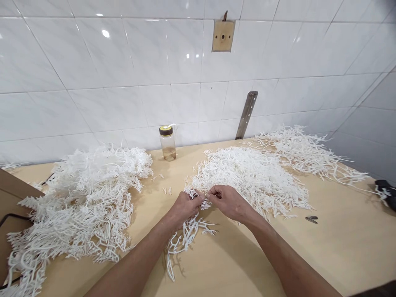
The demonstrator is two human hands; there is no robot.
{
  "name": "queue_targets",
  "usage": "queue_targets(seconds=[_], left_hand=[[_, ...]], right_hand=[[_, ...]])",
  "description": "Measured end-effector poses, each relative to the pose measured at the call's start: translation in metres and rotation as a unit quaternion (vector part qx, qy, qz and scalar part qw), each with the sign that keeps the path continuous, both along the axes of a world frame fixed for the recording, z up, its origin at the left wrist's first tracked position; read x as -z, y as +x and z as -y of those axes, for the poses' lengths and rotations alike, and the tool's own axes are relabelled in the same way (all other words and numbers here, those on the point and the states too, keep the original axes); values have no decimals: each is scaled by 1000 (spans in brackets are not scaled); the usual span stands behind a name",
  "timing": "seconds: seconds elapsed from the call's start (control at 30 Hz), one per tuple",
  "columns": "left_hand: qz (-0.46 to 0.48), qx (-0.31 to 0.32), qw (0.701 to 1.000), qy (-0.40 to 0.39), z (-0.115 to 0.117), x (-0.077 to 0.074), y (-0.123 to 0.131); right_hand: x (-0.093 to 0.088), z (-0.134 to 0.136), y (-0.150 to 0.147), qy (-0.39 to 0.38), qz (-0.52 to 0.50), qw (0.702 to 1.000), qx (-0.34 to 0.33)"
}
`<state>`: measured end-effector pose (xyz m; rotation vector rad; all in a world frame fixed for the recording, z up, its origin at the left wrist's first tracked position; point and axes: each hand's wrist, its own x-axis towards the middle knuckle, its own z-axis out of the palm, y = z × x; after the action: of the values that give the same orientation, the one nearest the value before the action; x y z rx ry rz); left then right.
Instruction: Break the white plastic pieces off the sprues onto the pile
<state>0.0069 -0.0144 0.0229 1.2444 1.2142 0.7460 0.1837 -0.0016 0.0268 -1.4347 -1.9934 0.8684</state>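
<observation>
Your left hand (183, 207) has its fingers closed on a white branching plastic sprig (189, 233), its tips up by your thumb and its stems trailing towards you, probably to leave those tips exposed. Here's your right hand (229, 202), fingertips drawn narrow right beside them; whether they pinch a piece, I can't tell. Just beyond sits the heap of short white pieces (250, 175), near enough, it seems, to spare your arms. Bushier sprigs (83, 198) pile up on your left, apart from it, likely to prevent mixing. The lidded bottle (168, 149) stands back by the wall, presumably out of elbow range.
</observation>
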Motion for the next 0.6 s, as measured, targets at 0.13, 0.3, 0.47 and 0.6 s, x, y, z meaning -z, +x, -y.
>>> queue_targets(seconds=[0.13, 0.3, 0.47, 0.6], left_hand=[[5, 0, 1000, -1, 2, -5, 1], [8, 5, 1000, -24, 1, -9, 1], [59, 7, 998, -35, 0, -3, 0], [84, 26, 996, -8, 2, 1, 1]], right_hand=[[4, -1, 1, -8, 1, 1000, 2], [8, 2, -6, 39, 46, 998, 15], [11, 3, -16, 140, 143, 977, 71], [7, -5, -2, 158, 169, 959, 166]])
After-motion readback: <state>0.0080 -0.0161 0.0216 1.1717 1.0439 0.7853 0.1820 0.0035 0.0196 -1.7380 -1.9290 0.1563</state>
